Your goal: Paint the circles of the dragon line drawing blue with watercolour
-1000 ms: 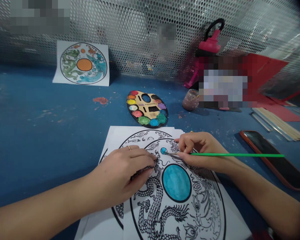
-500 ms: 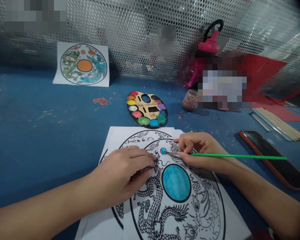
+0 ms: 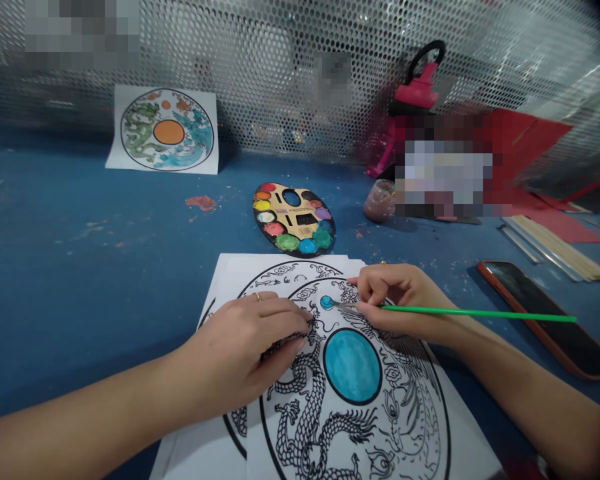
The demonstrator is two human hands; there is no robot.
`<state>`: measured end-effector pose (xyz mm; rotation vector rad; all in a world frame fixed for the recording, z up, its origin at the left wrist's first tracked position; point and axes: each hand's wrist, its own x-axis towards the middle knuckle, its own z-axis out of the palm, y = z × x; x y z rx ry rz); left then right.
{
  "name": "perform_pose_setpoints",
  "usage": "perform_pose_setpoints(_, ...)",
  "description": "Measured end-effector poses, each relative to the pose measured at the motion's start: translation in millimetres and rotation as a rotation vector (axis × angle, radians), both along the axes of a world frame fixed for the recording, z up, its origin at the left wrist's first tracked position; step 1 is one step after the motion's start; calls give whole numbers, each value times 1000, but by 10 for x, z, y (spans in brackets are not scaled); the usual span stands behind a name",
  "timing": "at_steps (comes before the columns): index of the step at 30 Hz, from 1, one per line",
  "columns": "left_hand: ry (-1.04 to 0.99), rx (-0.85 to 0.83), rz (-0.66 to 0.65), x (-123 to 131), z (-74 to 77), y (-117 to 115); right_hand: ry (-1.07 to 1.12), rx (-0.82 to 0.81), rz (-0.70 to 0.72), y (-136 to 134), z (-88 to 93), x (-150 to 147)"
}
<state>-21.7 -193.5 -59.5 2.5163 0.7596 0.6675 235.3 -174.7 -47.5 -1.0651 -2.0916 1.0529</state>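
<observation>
In my right hand (image 3: 400,297) is a thin paintbrush (image 3: 475,313) with a green handle, pinched between thumb and fingers. Its tip touches a small blue-painted circle (image 3: 326,303) on a printed dragon-and-phoenix colouring sheet (image 3: 300,453). A larger circle (image 3: 353,366) in the middle of that sheet is also blue, while the dragon and the bird around it are uncoloured black line art. My left hand (image 3: 260,340) rests on the sheet at its left side, with fingers extended and a ring on one. It covers part of the dragon.
Beyond the sheets lies a paint palette (image 3: 294,220) of several colours. A jar of murky liquid (image 3: 379,201) and a pink bottle (image 3: 416,90) stand behind. A phone (image 3: 545,317) and wooden sticks (image 3: 570,253) lie right. A coloured example picture (image 3: 167,130) leans against the perforated metal screen (image 3: 260,60).
The brush's handle has tilted very slightly, its far end a little lower, with the tip still at the small circle. My left hand has stayed in place.
</observation>
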Motion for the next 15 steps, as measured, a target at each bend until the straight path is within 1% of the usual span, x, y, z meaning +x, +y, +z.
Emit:
perform_pose_setpoints(7,7,-9,-2,-1,-3,-7,39,-10,-10,0,-11,-4)
perform_pose_setpoints(10,7,-8,-3,-2,-7,-3,22,6,-11,-2,-11,-6)
perform_pose_setpoints(15,-2,2,-3,-5,-14,4,-16,12,27,-3,18,-3)
